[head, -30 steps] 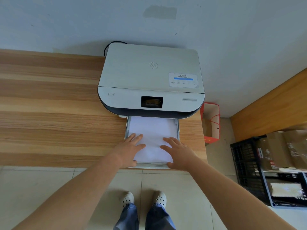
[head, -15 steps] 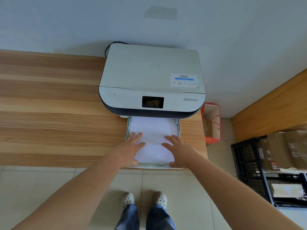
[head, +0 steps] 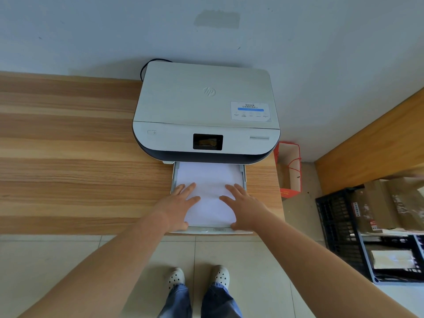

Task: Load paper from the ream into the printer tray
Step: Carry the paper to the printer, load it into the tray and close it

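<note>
White paper [head: 210,180] in tray [head: 174,177], left hand [head: 177,206], right hand [head: 245,206] pressing it, fingers flat

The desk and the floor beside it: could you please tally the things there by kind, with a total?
Printer: 1
Pulled-out paper tray: 1
Paper stack in the tray: 1
Hands pressing flat on the paper, left hand and right hand: 2
Red paper bag on the floor: 1
Black crate: 1
Total: 7
</note>
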Demonstrator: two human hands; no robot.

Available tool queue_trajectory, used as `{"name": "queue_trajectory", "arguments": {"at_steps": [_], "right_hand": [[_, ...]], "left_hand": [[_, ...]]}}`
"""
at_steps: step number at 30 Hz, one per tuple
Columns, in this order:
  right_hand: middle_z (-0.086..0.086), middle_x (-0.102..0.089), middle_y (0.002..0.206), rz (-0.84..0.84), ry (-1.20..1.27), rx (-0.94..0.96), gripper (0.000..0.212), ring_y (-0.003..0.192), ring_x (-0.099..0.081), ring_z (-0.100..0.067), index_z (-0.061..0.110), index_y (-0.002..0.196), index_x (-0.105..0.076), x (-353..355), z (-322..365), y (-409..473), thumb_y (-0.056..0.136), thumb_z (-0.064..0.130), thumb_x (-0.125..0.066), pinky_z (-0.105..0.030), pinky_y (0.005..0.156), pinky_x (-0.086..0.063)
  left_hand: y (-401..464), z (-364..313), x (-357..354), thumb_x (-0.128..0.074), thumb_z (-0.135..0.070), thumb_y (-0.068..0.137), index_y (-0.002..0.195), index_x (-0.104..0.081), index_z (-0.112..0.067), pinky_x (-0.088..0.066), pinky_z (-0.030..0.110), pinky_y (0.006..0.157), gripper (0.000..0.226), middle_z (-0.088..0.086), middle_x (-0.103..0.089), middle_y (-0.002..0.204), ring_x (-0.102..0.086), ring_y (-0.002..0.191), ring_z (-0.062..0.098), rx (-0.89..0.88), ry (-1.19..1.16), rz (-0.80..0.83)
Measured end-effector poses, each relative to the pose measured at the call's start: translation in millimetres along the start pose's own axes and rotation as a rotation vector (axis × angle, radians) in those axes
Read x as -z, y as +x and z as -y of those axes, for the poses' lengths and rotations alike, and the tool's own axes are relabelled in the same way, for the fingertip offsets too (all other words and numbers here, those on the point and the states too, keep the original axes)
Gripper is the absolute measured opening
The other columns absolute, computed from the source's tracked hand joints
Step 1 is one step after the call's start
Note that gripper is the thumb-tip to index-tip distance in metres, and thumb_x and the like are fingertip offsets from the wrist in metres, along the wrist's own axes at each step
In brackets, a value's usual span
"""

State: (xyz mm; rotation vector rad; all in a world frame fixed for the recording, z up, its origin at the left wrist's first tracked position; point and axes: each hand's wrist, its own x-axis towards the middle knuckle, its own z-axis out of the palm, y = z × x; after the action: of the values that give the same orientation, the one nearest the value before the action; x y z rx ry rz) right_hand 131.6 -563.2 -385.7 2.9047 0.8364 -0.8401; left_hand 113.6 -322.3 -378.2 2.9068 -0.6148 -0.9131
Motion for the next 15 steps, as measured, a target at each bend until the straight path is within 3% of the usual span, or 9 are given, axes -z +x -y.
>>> {"name": "queue_trajectory", "arguments": {"at_steps": [15], "right_hand": [[-0.001, 0.001, 0.161, 0.009, 0.022, 0.017, 0.087, 0.147, 0.002, -0.026, 0.029, 0.149, -0.021, -5.2, 0.9, -1.7, 0.077, 0.04, -0.07, -0.05, 0.112, -0.027]], "left_hand": [[-0.1, 1.9, -6.3, -0.061, -0.036, 0.081, 0.149, -0.013, -0.033, -0.035, 0.041, 0.109, 0.083, -0.005, 0.013, 0.159, 0.006, 0.146, 0.022, 0.011, -0.028, -0.003]]}}
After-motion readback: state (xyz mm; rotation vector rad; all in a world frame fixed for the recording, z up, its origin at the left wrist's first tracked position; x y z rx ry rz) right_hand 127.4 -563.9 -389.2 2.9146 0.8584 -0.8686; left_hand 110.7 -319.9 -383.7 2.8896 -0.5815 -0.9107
